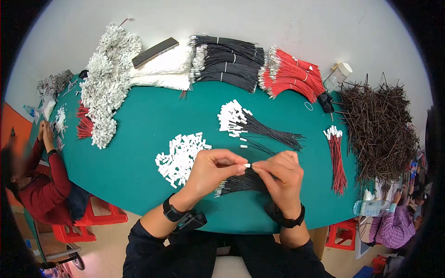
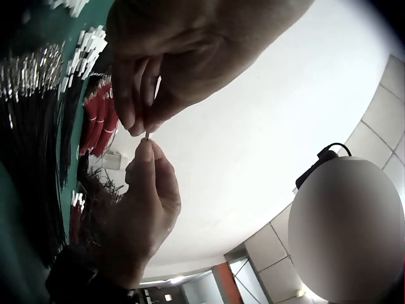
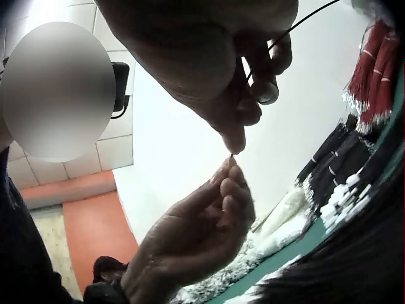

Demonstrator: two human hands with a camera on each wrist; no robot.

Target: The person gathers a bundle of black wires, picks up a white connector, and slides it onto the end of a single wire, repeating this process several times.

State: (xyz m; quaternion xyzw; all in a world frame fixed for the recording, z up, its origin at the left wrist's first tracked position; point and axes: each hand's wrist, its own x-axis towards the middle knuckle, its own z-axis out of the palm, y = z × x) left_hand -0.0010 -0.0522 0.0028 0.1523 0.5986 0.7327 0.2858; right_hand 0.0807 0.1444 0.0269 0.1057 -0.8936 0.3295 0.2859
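My left hand [image 1: 208, 170] pinches a small white plastic connector housing [image 1: 247, 165] between thumb and forefinger. Facing it, my right hand [image 1: 285, 178] pinches a thin black wire [image 3: 304, 22], whose tail runs back past the fingers in the right wrist view. The fingertips of both hands nearly meet at the housing, and the wire's tip is hidden there. Below the hands lies a bundle of black wires [image 1: 241, 184] with bare metal ends. A loose pile of white housings [image 1: 178, 155] is beside the left hand. Beyond the hands, black wires with white housings [image 1: 232, 116] lie fanned out.
Along the back sit tied black wire bundles [image 1: 227, 69], red wire bundles [image 1: 294, 74] and a white heap [image 1: 104, 78]. On the right are red wires with white ends [image 1: 337, 160], a dark brown tangle [image 1: 380, 129] and a bottle [image 1: 371, 207]. Another person [image 1: 39, 171] sits at left.
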